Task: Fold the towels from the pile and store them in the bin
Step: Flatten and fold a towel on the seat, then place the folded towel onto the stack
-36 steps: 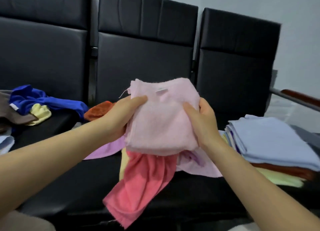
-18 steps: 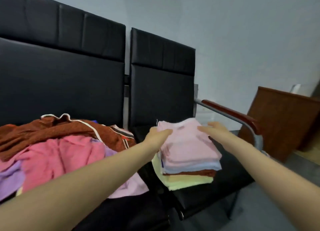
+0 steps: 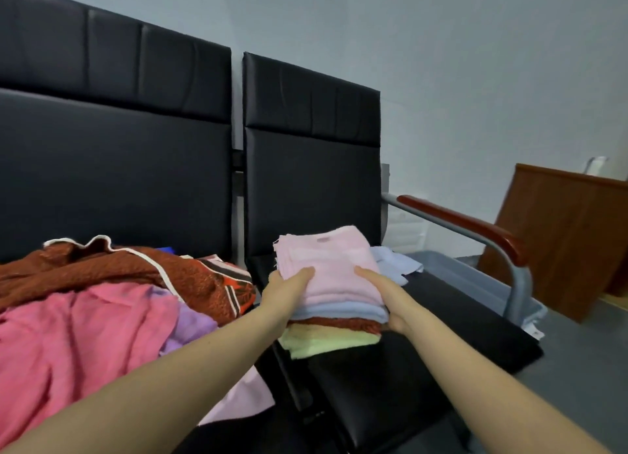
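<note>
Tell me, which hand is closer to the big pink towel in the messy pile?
Left. The left hand holds the folded stack's side facing the pink towel; the right hand holds the far side.

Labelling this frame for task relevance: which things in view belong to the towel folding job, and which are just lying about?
Job:
- folded pink towel, top of stack, under left hand and right hand
- folded towel stack on seat
- unfolded pile
- grey bin beyond the armrest

Lying about:
- black bench seats
- wooden cabinet
</note>
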Demonstrator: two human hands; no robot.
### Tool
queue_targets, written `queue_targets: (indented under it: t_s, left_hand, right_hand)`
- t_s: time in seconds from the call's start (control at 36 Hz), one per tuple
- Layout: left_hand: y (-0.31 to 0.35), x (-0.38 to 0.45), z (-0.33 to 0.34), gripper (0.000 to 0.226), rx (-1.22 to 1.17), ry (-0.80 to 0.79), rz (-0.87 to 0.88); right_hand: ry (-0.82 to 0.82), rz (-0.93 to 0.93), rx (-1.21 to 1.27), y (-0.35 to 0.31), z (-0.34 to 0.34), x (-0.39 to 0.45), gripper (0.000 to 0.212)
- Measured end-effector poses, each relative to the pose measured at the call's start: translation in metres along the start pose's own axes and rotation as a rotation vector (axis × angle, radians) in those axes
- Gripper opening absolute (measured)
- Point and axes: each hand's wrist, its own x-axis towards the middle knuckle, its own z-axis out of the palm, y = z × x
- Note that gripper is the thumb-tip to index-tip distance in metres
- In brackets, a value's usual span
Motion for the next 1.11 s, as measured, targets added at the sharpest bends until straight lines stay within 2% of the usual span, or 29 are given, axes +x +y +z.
queue_targets:
  t_s: [0.06,0.08,0.17,0.22,0.25,0.31,0.36,0.42,0.5,0.58,0.64,0.72,0.78,0.89,1.0,1.11]
  left_hand:
    - [0.005,0.010,0.000,0.094,0.149,0.102,0.079]
    - [0.008,0.012,0.000,0.092,0.279,0.158,0.168]
    - [0.018,0.020,0.002,0.074,0.698,0.233,0.584]
    - [0.022,0.022,0.004,0.068,0.928,0.113,0.756]
    - [0.020,0.023,0.005,0.069,1.010,0.031,0.758]
    - [0.010,0.028,0.004,0.076,1.096,-0.066,0.715]
    - [0.001,0.037,0.001,0.081,1.072,-0.032,0.753]
    - [-0.004,0.043,-0.002,0.076,1.015,0.015,0.788]
    - [-0.008,0.046,0.000,0.066,0.971,0.051,0.815]
    - [-0.014,0.050,0.003,0.059,0.949,0.068,0.825]
    - [-0.017,0.053,0.003,0.054,0.938,0.078,0.838]
    - [-0.023,0.065,0.002,0.043,0.946,0.075,0.869]
    - [-0.023,0.070,0.001,0.037,0.940,0.080,0.886]
    - [-0.025,0.076,0.001,0.038,0.949,0.109,0.895]
    - [-0.021,0.080,0.005,0.022,0.969,0.127,0.904]
    - [-0.019,0.094,0.006,0.036,1.009,0.139,0.908]
  right_hand:
    - [0.015,-0.002,-0.001,-0.006,0.006,0.021,0.108]
    - [0.024,-0.008,0.002,-0.008,0.008,0.031,0.108]
    - [0.035,-0.055,0.041,-0.009,0.015,0.055,0.076]
    - [0.051,-0.122,0.018,-0.008,0.012,0.068,0.074]
    - [0.093,-0.173,-0.040,-0.006,0.007,0.076,0.066]
    - [0.282,-0.246,-0.262,0.000,-0.009,0.096,0.047]
    - [0.419,-0.290,-0.471,0.003,-0.025,0.115,0.041]
    - [0.447,-0.287,-0.636,0.006,-0.036,0.133,0.048]
    - [0.399,-0.293,-0.801,0.008,-0.044,0.158,0.058]
    - [0.317,-0.366,-0.847,0.006,-0.047,0.191,0.071]
    - [0.255,-0.349,-0.876,0.004,-0.039,0.199,0.074]
    - [0.270,-0.258,-1.177,0.007,-0.027,0.198,0.057]
    - [0.273,-0.314,-1.313,0.010,-0.028,0.201,0.049]
    - [0.224,-0.343,-1.275,0.012,-0.034,0.204,0.041]
    - [0.386,-0.333,-1.155,0.023,-0.052,0.189,0.044]
    - [0.488,-0.278,-1.100,0.036,-0.062,0.163,0.045]
